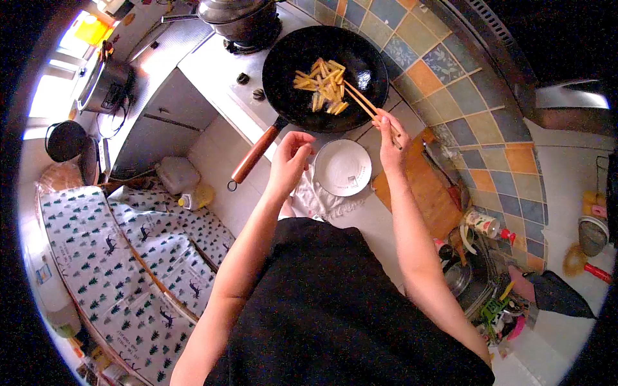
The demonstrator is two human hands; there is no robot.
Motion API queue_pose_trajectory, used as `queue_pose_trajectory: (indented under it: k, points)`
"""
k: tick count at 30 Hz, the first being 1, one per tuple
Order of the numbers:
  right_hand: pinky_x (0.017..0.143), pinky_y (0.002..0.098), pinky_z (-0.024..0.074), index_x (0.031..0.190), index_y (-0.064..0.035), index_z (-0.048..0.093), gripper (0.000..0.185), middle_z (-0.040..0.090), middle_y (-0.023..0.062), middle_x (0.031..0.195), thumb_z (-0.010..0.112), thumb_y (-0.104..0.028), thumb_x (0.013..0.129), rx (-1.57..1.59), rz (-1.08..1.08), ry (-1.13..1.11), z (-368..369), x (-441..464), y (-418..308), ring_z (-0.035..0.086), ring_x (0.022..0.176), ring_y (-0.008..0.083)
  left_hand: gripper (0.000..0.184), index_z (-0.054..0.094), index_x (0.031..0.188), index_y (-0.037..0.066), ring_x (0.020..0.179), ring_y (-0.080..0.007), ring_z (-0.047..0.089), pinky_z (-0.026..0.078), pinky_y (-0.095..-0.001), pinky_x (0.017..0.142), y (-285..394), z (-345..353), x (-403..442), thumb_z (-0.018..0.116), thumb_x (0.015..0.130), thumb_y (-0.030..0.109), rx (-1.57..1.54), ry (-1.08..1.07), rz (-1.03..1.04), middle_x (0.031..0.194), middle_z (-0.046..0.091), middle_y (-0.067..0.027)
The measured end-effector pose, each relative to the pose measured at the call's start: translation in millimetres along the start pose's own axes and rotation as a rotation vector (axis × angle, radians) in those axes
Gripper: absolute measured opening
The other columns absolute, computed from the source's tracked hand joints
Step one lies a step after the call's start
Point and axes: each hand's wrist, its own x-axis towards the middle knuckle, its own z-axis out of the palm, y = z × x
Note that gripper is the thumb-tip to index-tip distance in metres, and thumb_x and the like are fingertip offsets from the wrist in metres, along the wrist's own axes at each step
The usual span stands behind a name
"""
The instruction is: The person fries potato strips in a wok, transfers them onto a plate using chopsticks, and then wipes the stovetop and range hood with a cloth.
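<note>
My right hand (394, 141) is closed around a pair of wooden chopsticks (362, 100). Their tips reach into a black wok (283, 83) on the stove and touch a heap of yellow food strips (325, 80), which look like cut potato. My left hand (293, 159) hovers between the wok's wooden handle (254, 157) and a white plate (342, 161). Its fingers are curled inward, and nothing shows in them. On the plate there is only a small dark printed mark. A whitish cloth (315, 193) lies beside the plate, partly hidden by my left hand.
A lidded pot (235, 16) sits on the burner beyond the wok. Right of the plate lies a wooden cutting board (425, 186), with a bottle (483, 224) farther along the tiled wall. A patterned cloth (129, 251) covers the furniture at left.
</note>
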Motion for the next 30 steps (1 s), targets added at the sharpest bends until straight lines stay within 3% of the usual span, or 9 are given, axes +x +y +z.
queue_pose_trajectory:
  k: [9, 22, 26, 30]
  points:
    - [0.076, 0.0254, 0.049, 0.113, 0.0014, 0.056, 0.031, 0.062, 0.0109, 0.098, 0.044, -0.021, 0.094, 0.205, 0.061, -0.166, 56, 4, -2, 0.062, 0.086, 0.0169, 0.013, 0.054, 0.098, 0.008, 0.054, -0.0037, 0.045, 0.035, -0.0169, 0.047, -1, -6, -4, 0.052, 0.086, 0.009, -0.013, 0.006, -0.027, 0.077, 0.057, 0.0006]
    - [0.076, 0.0276, 0.0507, 0.11, 0.0006, 0.057, 0.029, 0.062, 0.0134, 0.097, 0.044, -0.02, 0.094, 0.34, 0.063, -0.237, 77, -1, -22, 0.063, 0.084, 0.0198, 0.014, 0.053, 0.099, 0.007, 0.053, -0.0043, 0.043, 0.034, -0.0175, 0.047, 2, -4, 0, 0.052, 0.085, 0.011, 0.021, 0.0, -0.005, 0.077, 0.057, -0.0003]
    - [0.073, 0.026, 0.0503, 0.106, 0.0009, 0.058, 0.025, 0.061, 0.0117, 0.095, 0.045, -0.017, 0.093, 0.183, -0.057, -0.222, 78, -3, -13, 0.063, 0.081, 0.0183, 0.014, 0.054, 0.099, 0.007, 0.053, -0.0044, 0.043, 0.034, -0.0176, 0.046, 2, -5, 0, 0.052, 0.085, 0.011, 0.018, 0.003, 0.002, 0.077, 0.057, -0.0002]
    - [0.073, 0.0249, 0.0499, 0.107, 0.0004, 0.058, 0.027, 0.06, 0.0089, 0.093, 0.044, -0.018, 0.094, 0.111, -0.03, -0.191, 59, -3, -11, 0.063, 0.084, 0.0165, 0.014, 0.054, 0.099, 0.007, 0.052, -0.0046, 0.043, 0.034, -0.0177, 0.046, 0, -5, 0, 0.052, 0.085, 0.01, 0.009, 0.004, -0.007, 0.076, 0.057, -0.0001]
